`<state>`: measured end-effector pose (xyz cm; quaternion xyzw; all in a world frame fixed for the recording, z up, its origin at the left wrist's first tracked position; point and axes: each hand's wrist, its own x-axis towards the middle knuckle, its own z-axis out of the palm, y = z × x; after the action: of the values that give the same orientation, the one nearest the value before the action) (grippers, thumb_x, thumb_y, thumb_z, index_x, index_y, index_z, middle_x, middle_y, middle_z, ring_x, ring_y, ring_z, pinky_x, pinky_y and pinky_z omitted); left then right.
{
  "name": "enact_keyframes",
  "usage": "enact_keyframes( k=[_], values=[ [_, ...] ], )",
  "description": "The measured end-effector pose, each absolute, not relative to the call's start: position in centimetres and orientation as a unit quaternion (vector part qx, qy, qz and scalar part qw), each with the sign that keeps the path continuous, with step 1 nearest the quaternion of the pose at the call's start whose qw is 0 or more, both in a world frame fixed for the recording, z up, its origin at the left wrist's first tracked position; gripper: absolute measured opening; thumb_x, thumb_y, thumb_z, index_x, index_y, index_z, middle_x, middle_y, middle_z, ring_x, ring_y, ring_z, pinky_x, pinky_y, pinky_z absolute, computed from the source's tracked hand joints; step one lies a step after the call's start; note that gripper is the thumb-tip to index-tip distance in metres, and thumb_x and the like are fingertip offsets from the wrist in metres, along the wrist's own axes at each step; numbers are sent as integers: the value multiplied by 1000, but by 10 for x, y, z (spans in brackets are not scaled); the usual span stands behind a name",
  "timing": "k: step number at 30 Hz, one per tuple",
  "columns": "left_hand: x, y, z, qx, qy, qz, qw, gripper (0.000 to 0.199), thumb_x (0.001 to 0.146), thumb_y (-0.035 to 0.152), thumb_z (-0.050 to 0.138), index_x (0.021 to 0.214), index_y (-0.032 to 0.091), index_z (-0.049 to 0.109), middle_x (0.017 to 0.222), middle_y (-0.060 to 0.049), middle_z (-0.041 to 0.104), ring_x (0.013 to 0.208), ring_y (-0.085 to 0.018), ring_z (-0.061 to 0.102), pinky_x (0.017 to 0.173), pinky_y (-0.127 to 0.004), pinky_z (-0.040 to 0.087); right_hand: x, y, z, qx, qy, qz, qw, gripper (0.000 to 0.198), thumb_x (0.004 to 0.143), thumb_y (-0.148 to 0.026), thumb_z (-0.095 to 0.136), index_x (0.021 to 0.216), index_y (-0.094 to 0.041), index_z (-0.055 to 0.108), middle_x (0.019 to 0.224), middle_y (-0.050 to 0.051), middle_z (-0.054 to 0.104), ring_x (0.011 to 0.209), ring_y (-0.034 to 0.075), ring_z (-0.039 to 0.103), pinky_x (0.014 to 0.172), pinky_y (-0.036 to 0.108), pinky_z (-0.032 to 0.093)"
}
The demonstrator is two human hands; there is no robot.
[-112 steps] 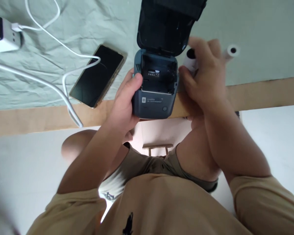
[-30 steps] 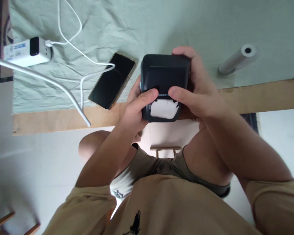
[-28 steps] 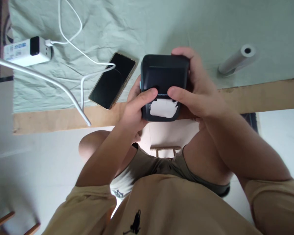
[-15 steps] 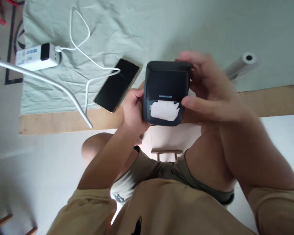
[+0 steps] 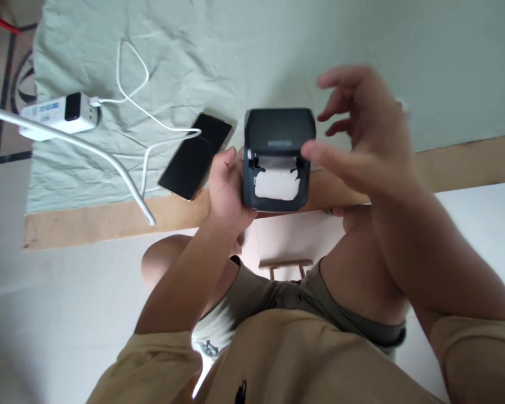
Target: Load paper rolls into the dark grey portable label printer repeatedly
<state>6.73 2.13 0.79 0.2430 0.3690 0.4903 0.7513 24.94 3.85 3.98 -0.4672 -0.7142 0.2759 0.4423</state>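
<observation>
A dark label printer (image 5: 278, 132) is held over the front edge of the table, its lid tilted up and a gap showing below it. White label paper (image 5: 276, 185) with ragged edges covers its lower front face. My left hand (image 5: 229, 188) grips the printer's left side, its thumb on top and its other fingers mostly hidden behind. On the right, my right hand (image 5: 362, 123) has its fingers spread and slightly blurred. Its thumb tip is beside the lid's right edge; whether it touches, I cannot tell.
A phone (image 5: 197, 154) lies left of the printer on the green cloth (image 5: 219, 62). Farther left, a white power bank (image 5: 61, 115) has a white cable (image 5: 141, 106) plugged in. A thicker white cord (image 5: 96, 148) crosses the left side. A wooden stool (image 5: 286, 264) shows between the legs.
The printer's lid has swung up, exposing the gap beneath it. My right hand has let go of the lid's right side and its fingers have spread up and away.
</observation>
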Motion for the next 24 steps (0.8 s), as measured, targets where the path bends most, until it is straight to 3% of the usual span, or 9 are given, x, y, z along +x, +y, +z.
enact_keyframes(
  k=[3,6,8,10,13,15,18,24],
  values=[
    [69,19,10,268,313,513,753,43,86,54,42,92,19,64,93,-8,72,124,-31,57,90,-39,53,237,42,56,-469,-669,193,543,12,84,-26,61,89,-21,51,94,0,53,62,6,49,60,29,49],
    [69,17,6,264,298,512,761,36,87,47,44,90,18,65,87,-7,72,117,-28,62,90,-37,55,231,42,64,-422,-646,217,598,18,82,-12,52,75,-22,39,82,0,42,65,8,54,62,28,50],
    [67,16,2,250,292,515,766,31,86,44,47,90,18,64,84,-4,71,112,-26,65,89,-35,55,232,39,65,-431,-688,193,552,14,80,-14,55,76,-22,44,78,-1,48,68,11,58,62,29,48],
    [66,15,0,244,298,513,767,27,85,42,50,92,19,63,81,-3,70,104,-24,68,85,-33,56,234,36,65,-472,-768,128,413,6,81,-21,59,84,-24,55,83,0,61,65,13,57,63,32,46],
    [63,15,1,258,328,494,762,22,82,37,58,98,23,60,76,1,67,80,-18,70,71,-28,55,235,36,66,-509,-842,54,167,12,81,-34,62,91,-28,63,91,2,68,67,18,57,66,40,46],
    [62,14,4,272,341,484,759,24,80,34,63,102,26,58,75,4,65,66,-14,66,61,-26,52,232,41,66,-522,-847,41,95,18,78,-44,64,88,-30,63,82,3,66,63,19,53,62,40,44],
    [63,14,7,281,332,488,757,25,79,31,66,102,26,57,75,5,64,63,-13,64,57,-24,51,228,50,64,-528,-845,38,78,25,72,-48,69,91,-33,63,69,1,60,53,14,40,56,34,39],
    [63,12,9,269,331,477,769,17,82,30,65,96,23,58,74,6,63,62,-9,63,55,-19,51,244,34,81,-535,-807,149,200,58,59,-26,79,111,-36,55,86,-5,71,47,11,49,45,29,36]
  ],
)
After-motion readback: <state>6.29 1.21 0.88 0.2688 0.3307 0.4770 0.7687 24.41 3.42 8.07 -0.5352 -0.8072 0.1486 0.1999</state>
